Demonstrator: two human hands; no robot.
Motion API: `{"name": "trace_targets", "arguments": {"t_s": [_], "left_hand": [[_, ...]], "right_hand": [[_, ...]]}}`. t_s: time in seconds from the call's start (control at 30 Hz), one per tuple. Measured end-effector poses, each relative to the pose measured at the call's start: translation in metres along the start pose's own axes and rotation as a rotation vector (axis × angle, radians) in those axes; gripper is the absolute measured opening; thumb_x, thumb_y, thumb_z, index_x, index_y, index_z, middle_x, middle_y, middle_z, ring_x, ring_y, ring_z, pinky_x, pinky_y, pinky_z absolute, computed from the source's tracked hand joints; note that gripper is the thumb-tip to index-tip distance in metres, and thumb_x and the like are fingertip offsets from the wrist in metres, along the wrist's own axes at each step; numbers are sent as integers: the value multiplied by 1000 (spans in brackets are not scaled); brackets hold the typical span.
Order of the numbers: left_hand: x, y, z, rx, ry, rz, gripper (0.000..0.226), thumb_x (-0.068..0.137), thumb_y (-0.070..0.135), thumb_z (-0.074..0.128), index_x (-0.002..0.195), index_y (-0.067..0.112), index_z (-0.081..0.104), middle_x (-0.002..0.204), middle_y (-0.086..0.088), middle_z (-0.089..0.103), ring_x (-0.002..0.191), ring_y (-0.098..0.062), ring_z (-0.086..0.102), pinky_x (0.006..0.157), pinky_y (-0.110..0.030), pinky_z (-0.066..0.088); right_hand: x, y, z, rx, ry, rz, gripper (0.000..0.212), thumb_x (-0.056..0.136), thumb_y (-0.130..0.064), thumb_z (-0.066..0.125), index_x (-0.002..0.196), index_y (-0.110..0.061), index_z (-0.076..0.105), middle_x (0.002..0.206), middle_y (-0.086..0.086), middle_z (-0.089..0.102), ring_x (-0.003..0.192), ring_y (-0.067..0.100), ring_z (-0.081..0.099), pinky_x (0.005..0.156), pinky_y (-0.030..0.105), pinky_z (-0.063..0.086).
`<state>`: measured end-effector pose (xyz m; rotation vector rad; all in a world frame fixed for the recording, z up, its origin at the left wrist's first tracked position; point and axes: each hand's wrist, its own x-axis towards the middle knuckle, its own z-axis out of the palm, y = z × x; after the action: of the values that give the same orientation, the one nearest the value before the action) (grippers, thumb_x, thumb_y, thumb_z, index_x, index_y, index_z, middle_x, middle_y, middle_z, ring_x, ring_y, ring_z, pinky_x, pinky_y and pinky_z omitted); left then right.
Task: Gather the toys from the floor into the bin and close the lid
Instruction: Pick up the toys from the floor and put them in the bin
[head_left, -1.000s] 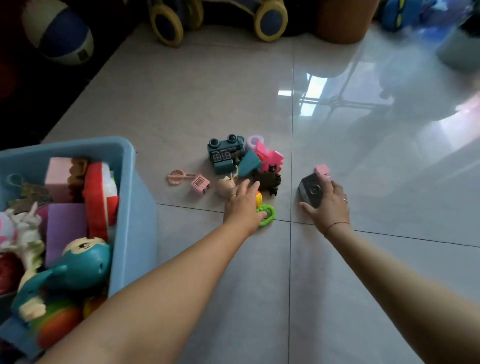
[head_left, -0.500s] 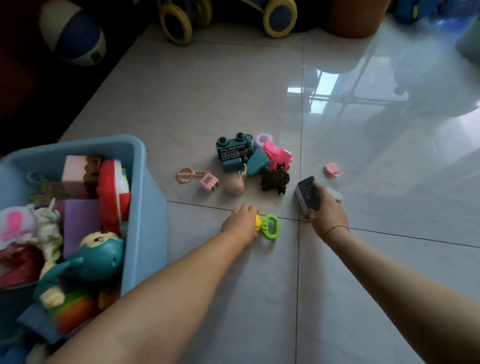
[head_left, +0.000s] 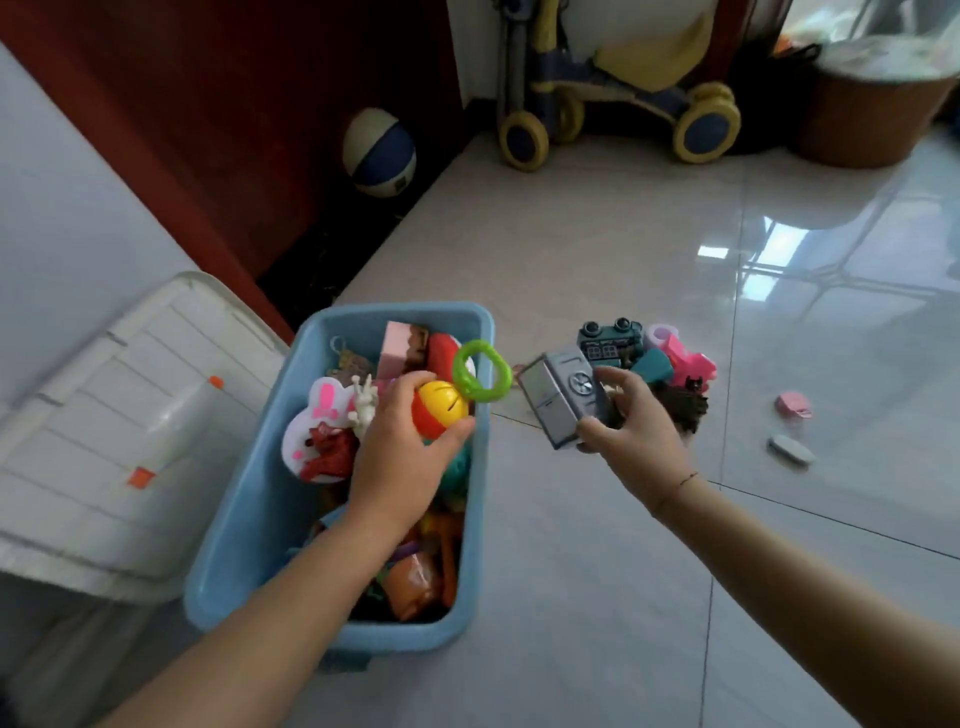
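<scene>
A person's left hand (head_left: 400, 457) hovered over the open blue bin (head_left: 244, 499), fingers curled round a yellow-and-red rattle (head_left: 441, 408). The rattle's green ring (head_left: 480, 371) jutted past the bin's right rim. The right hand (head_left: 641, 441), just right of the bin and above the tiled floor (head_left: 597, 597), gripped a grey toy safe (head_left: 563, 400) by one end. The bin was heaped with toys, and its white lid (head_left: 104, 431) lay off, beside the bin's left wall. Beyond the right hand, a small heap of toys lay on the tiles: a teal truck (head_left: 610, 338), a pink toy (head_left: 691, 361) and a dark one (head_left: 683, 405), perhaps an animal figure, partly hidden. A pink scrap (head_left: 793, 405) and a grey piece (head_left: 791, 450) lay apart to the right. Against the far wall stood a ball (head_left: 379, 153), a yellow-wheeled ride-on (head_left: 618, 104) and a brown basket (head_left: 872, 114).
</scene>
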<state>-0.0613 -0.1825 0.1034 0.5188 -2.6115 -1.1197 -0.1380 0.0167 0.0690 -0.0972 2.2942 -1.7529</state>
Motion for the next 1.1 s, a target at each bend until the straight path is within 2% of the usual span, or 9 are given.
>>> {"name": "trace_targets", "arguments": {"t_s": [0.07, 0.13, 0.27, 0.37, 0.53, 0.7, 0.87, 0.97, 1.1], "left_hand": [[-12, -21, -40, -12, 140, -125, 49, 78, 29, 73, 120, 23, 50, 110, 3, 55, 83, -10, 54, 64, -12, 43], [-25, -50, -69, 13, 201, -253, 48, 77, 29, 74, 117, 23, 51, 110, -2, 58, 87, -16, 54, 72, -26, 41], [-57, -104, -99, 66, 142, -443, 47, 74, 26, 76, 114, 23, 51, 106, -5, 61, 91, -26, 57, 77, -35, 44], [-68, -125, -108, 142, 130, -488, 48, 72, 27, 78, 112, 25, 52, 108, -8, 64, 96, -30, 60, 83, -43, 49], [-57, -129, -115, 95, 152, -473, 58, 76, 25, 75, 127, 15, 49, 122, -10, 60, 108, -28, 58, 89, -37, 46], [-51, -118, -109, 36, 130, -429, 52, 82, 27, 70, 128, 16, 49, 128, -5, 56, 113, -22, 53, 86, -33, 41], [-30, -80, -88, 10, 97, -286, 48, 83, 30, 67, 127, 19, 50, 124, -1, 55, 105, -11, 50, 87, -31, 43], [-8, -42, -62, 27, 77, -157, 46, 84, 29, 67, 126, 20, 51, 123, 2, 54, 105, -9, 50, 87, -25, 40], [26, 9, -5, 10, 5, 29, 46, 83, 29, 67, 126, 17, 51, 125, -1, 51, 115, -17, 50, 100, -34, 42]], "right_hand": [[-6, -31, 27, 39, -116, -15, 52, 82, -4, 62, 130, -15, 44, 110, 1, 62, 89, 12, 65, 69, 25, 59], [-11, -53, 55, 41, -201, -8, 52, 82, -6, 61, 131, -15, 44, 115, 5, 62, 89, 14, 66, 66, 22, 58], [-29, -75, 104, -200, -407, -59, 54, 81, -16, 63, 131, -26, 43, 112, -3, 56, 89, 12, 61, 62, 14, 52], [-47, -73, 133, -342, -548, -84, 56, 80, -19, 63, 131, -30, 42, 115, -1, 56, 96, 14, 59, 75, 19, 53], [-65, -61, 153, -450, -693, -131, 52, 80, -17, 63, 130, -23, 48, 122, 2, 56, 106, 18, 58, 96, 30, 49], [-60, -61, 138, -355, -615, -142, 31, 84, -13, 59, 114, -21, 61, 108, -1, 64, 99, 11, 62, 89, 25, 53], [-30, -57, 98, -239, -309, -237, 19, 81, -7, 61, 90, -25, 63, 95, -4, 67, 84, 11, 63, 75, 22, 53], [2, -36, 66, -240, -141, -238, 18, 79, -10, 64, 93, -22, 64, 100, -2, 65, 86, 11, 63, 82, 25, 54], [45, 12, 15, -405, 70, -171, 31, 78, -13, 68, 108, -15, 64, 111, 5, 56, 99, 18, 57, 94, 27, 46]]}}
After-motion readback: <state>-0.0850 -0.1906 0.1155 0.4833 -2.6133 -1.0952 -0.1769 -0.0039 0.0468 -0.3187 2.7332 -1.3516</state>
